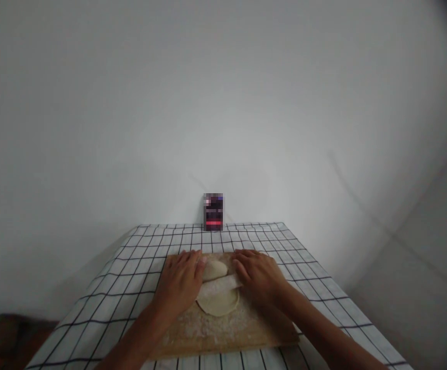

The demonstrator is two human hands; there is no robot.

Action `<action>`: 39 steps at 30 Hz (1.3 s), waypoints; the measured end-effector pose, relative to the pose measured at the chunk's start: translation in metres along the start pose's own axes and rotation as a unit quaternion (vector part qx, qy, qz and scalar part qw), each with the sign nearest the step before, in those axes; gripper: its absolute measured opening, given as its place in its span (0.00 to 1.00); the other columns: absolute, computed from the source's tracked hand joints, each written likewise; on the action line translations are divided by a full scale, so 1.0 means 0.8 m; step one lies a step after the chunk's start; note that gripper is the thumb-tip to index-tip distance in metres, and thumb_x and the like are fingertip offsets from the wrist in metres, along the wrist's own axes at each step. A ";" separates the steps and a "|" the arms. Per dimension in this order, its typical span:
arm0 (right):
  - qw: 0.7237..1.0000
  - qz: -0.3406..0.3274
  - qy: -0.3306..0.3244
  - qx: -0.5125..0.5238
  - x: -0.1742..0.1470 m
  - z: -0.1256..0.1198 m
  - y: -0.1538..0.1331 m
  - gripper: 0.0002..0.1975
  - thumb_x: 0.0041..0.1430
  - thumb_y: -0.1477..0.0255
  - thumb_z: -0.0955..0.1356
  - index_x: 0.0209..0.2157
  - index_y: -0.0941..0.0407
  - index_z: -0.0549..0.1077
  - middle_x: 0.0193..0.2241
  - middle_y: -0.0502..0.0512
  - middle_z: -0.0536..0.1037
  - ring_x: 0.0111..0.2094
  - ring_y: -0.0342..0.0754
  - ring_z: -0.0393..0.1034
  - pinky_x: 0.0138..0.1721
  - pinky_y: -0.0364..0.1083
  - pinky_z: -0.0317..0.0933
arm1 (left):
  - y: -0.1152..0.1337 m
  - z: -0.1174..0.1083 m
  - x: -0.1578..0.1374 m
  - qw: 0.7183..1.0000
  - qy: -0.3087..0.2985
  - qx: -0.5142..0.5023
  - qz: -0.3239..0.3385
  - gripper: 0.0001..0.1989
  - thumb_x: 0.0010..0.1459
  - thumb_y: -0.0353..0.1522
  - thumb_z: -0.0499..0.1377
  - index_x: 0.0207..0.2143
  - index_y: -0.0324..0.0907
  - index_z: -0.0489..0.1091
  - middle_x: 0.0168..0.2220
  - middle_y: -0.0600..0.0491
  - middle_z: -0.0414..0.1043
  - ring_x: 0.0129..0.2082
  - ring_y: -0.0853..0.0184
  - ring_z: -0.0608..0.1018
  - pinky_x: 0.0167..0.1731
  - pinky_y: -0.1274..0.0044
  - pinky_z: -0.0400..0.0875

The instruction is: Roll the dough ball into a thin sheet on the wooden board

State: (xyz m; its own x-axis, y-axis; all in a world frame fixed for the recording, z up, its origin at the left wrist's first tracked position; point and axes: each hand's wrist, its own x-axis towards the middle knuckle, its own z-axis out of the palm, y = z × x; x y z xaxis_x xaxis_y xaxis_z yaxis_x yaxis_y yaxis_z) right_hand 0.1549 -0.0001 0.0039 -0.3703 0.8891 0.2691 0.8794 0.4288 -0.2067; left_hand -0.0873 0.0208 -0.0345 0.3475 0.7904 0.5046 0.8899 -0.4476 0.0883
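A pale, floured rolling pin (222, 284) lies slightly slanted across a flattened round of dough (219, 304). My left hand (180, 280) covers the pin's left end, palm down, its thumb toward the middle. Over the right end rests my right hand (261, 277), fingers pointing forward and curving over the pin. Both ends of the pin are hidden under the hands. Beyond the pin, more pale dough (214, 269) shows; whether it joins the near round I cannot tell. Underneath is a wooden board (223, 339) dusted with flour.
The board lies on a table with a white, black-checked cloth (126, 280). At the far edge a dark, pixelated rectangular object (213, 211) stands against the white wall (223, 113). Something brown (9, 336) is low at the left, beside the table.
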 end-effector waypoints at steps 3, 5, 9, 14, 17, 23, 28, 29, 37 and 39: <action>1.000 -0.011 0.019 0.018 -0.015 0.007 -0.001 0.23 0.75 0.67 0.55 0.49 0.55 0.79 0.56 0.59 0.79 0.59 0.53 0.71 0.62 0.53 0.61 | 0.011 -0.011 -0.005 1.000 -0.001 0.002 -0.004 0.20 0.74 0.39 0.44 0.58 0.42 0.69 0.54 0.44 0.79 0.56 0.55 0.77 0.59 0.57 0.67; 0.999 -0.009 0.032 0.025 -0.030 0.015 -0.001 0.23 0.76 0.67 0.54 0.53 0.56 0.78 0.59 0.59 0.77 0.63 0.53 0.68 0.65 0.55 0.59 | 0.019 -0.018 -0.012 1.000 0.002 0.004 0.002 0.20 0.74 0.39 0.45 0.57 0.44 0.70 0.54 0.46 0.79 0.55 0.56 0.77 0.59 0.58 0.67; 0.999 0.014 0.044 0.026 -0.064 0.031 -0.005 0.25 0.76 0.64 0.55 0.62 0.57 0.72 0.64 0.59 0.72 0.66 0.56 0.63 0.67 0.59 0.56 | 0.030 -0.024 -0.030 0.999 0.023 0.024 0.019 0.20 0.73 0.39 0.47 0.58 0.43 0.70 0.54 0.45 0.78 0.55 0.55 0.77 0.57 0.58 0.69; 0.999 0.024 0.036 0.016 -0.085 0.031 -0.012 0.26 0.75 0.61 0.56 0.67 0.57 0.67 0.67 0.59 0.67 0.69 0.58 0.59 0.69 0.62 0.53 | 0.035 -0.027 -0.048 0.999 0.026 0.034 0.031 0.20 0.73 0.37 0.47 0.60 0.42 0.68 0.54 0.44 0.78 0.54 0.55 0.77 0.56 0.58 0.70; 0.999 0.014 0.025 0.023 -0.070 0.023 -0.011 0.26 0.76 0.60 0.55 0.62 0.55 0.72 0.64 0.60 0.71 0.67 0.56 0.63 0.67 0.60 0.56 | 0.035 -0.029 -0.044 0.999 -0.001 0.032 0.022 0.21 0.73 0.36 0.46 0.61 0.40 0.68 0.56 0.42 0.77 0.55 0.53 0.77 0.56 0.57 0.71; 1.000 -0.023 -0.006 -0.003 0.001 0.004 0.001 0.28 0.77 0.60 0.52 0.53 0.55 0.79 0.58 0.62 0.78 0.59 0.56 0.72 0.61 0.55 0.62 | 0.028 -0.027 -0.018 0.999 -0.023 0.020 -0.020 0.21 0.73 0.36 0.46 0.62 0.41 0.68 0.56 0.44 0.78 0.55 0.56 0.78 0.56 0.61 0.70; 0.993 -0.102 -0.058 0.002 0.031 0.000 0.014 0.26 0.75 0.61 0.53 0.51 0.55 0.79 0.51 0.60 0.82 0.52 0.55 0.76 0.56 0.53 0.65 | 0.020 -0.016 -0.017 1.000 0.000 0.030 -0.008 0.23 0.74 0.36 0.44 0.65 0.38 0.64 0.56 0.43 0.77 0.55 0.56 0.78 0.55 0.60 0.71; 0.993 -0.103 -0.057 0.007 0.032 0.003 0.017 0.26 0.75 0.62 0.54 0.53 0.55 0.78 0.53 0.60 0.81 0.54 0.55 0.75 0.57 0.53 0.64 | 0.020 -0.014 -0.019 0.999 0.002 0.040 -0.001 0.24 0.74 0.36 0.44 0.65 0.38 0.64 0.56 0.42 0.77 0.55 0.55 0.78 0.54 0.60 0.71; 0.999 -0.039 0.002 0.017 -0.007 0.022 0.012 0.26 0.74 0.67 0.54 0.63 0.57 0.72 0.64 0.60 0.71 0.66 0.56 0.63 0.67 0.58 0.55 | 0.023 -0.011 -0.030 0.993 0.035 0.095 0.052 0.23 0.72 0.32 0.46 0.65 0.36 0.62 0.56 0.41 0.77 0.52 0.56 0.80 0.50 0.62 0.76; 0.999 -0.025 0.018 0.028 -0.025 0.021 0.005 0.26 0.75 0.66 0.54 0.62 0.58 0.72 0.64 0.60 0.72 0.66 0.55 0.63 0.68 0.57 0.55 | 0.021 -0.008 -0.036 0.988 0.052 0.113 0.096 0.23 0.72 0.31 0.46 0.65 0.34 0.62 0.58 0.39 0.75 0.54 0.55 0.79 0.51 0.61 0.76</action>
State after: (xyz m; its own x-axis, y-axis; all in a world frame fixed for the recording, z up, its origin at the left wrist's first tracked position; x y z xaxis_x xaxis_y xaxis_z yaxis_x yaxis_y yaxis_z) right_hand 0.1608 -0.0132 -0.0182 -0.4011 0.8605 0.3140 0.8421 0.4813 -0.2434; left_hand -0.0842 -0.0119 -0.0419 0.4936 0.6476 0.5805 0.8583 -0.4707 -0.2046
